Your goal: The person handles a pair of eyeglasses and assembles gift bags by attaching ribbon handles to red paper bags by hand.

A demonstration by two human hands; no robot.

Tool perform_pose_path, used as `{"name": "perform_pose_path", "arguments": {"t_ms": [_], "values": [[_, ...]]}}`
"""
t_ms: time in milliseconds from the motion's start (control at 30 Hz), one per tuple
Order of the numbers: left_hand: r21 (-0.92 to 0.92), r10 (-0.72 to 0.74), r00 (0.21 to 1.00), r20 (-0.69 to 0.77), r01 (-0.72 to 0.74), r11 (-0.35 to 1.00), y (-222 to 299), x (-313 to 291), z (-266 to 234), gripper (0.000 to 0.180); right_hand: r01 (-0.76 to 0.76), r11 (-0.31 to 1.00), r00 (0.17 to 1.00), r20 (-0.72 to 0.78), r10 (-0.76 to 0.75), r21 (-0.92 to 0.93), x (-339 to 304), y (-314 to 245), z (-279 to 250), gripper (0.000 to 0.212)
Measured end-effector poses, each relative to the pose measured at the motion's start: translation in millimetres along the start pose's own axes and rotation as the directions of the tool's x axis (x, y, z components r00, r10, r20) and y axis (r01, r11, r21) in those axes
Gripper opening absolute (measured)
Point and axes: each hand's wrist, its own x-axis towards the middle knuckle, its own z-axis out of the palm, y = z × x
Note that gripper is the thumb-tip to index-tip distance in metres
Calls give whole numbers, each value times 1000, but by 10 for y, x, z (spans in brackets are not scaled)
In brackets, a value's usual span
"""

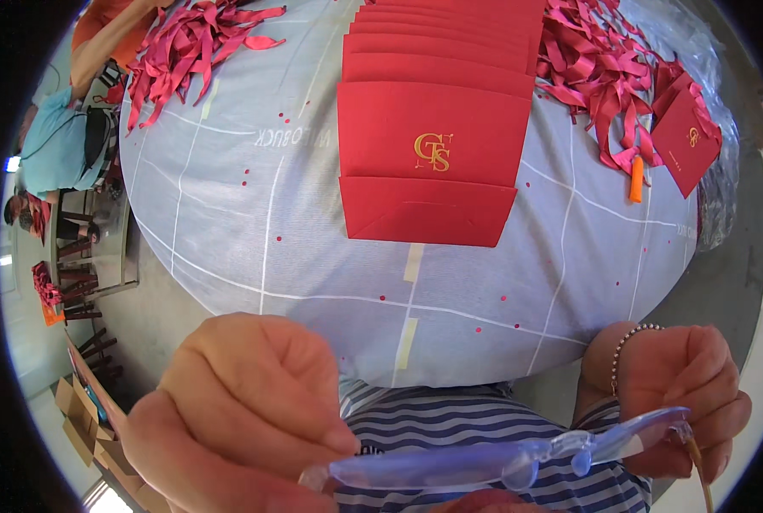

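A pair of eyeglasses with a clear frame is close up at the lower edge, its lenses showing a bluish sheen. My left hand is closed at one end of the frame, fingers curled and thumb low beside the hinge. At the other end, my right hand, with a beaded bracelet at the wrist, is closed around the side of the glasses near a thin temple arm. Beyond my hands, an overlapping row of red paper bags with gold lettering lies flat on the grey cloth-covered table.
Piles of dark pink ribbons lie at the far left and far right. Beside the right pile are an orange-handled tool, a single red bag and clear plastic wrap. Another person is at the left, above cardboard boxes.
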Motion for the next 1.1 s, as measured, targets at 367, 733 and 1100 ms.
{"name": "perform_pose_path", "arguments": {"t_ms": [367,733,1100], "values": [[-69,-44,990,131,54,996,-56,-10,-64,28,-91,990,994,74,83,104,26,-39,19,21],[-110,-181,919,351,232,966,2,5,-68,52,-69,929,993,119,28,363,105,-17,-139,17],[-99,-195,888,417,258,961,-16,-7,-88,51,414,848,904,-255,-342,330,110,78,-140,10]]}}
